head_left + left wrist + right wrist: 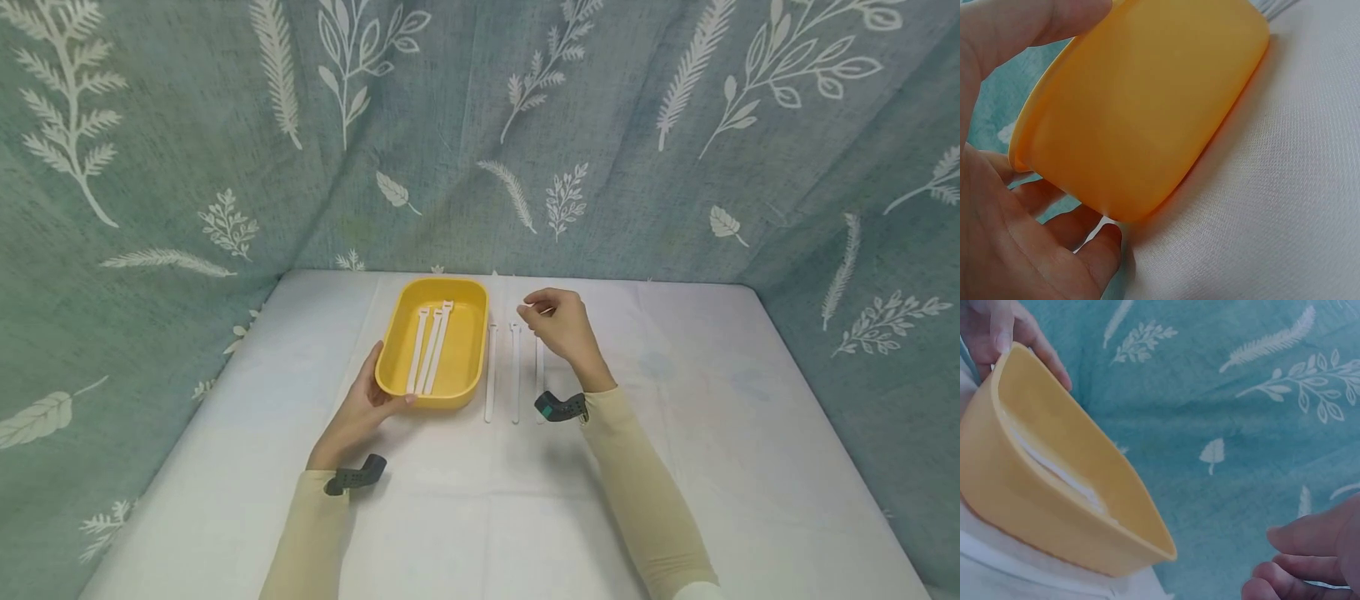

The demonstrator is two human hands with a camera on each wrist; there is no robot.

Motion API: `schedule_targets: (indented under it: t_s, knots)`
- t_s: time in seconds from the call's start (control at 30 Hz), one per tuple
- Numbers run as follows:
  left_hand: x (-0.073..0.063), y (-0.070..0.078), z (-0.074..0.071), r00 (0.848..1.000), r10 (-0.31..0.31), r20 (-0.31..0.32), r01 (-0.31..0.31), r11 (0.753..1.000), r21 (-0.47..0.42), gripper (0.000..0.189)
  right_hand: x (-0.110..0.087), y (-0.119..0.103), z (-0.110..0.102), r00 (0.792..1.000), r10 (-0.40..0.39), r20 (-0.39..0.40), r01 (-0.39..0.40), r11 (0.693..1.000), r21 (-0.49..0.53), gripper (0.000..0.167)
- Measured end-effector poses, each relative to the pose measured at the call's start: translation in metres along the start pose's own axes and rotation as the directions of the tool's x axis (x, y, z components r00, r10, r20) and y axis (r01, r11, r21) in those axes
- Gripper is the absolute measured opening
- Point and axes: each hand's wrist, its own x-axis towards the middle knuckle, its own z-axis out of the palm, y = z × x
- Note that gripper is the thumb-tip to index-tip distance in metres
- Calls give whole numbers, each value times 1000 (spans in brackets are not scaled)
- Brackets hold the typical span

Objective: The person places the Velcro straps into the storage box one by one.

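A yellow plastic tray [467, 354] rests on the white cloth, and my left hand [363, 408] grips its near left corner. The thumb lies on the rim while the fingers [1099, 253] curl against the outer wall. Inside the tray lie three white strap-like cable ties [433, 354] with broader slotted heads. Right of the tray, three more run side by side: a left one [491, 379], a middle one [516, 379] and a right one [540, 367]. Above the right one hovers my right hand [564, 327], fingers loosely bent, thumb apart from them, nothing visible between.
A white cloth [720, 467] covers the table. Green-blue curtains [450, 125] with a white leaf print hang behind it and along both sides. Each wrist carries a dark camera mount, such as the right one [561, 407].
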Motion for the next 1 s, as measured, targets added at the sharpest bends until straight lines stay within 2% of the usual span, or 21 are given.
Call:
schedule_targets:
  t_s: [0.57,1.0]
  knots:
    - [0,2,-2,1000,21,19,-20,1000,-16,117,-15,31,-14,994,78,-78,-79,997,-1,30]
    - [0,3,-1,1000,23,16,-23,1000,-5,117,-18,50,-10,984,170,-61,-173,984,-52,34]
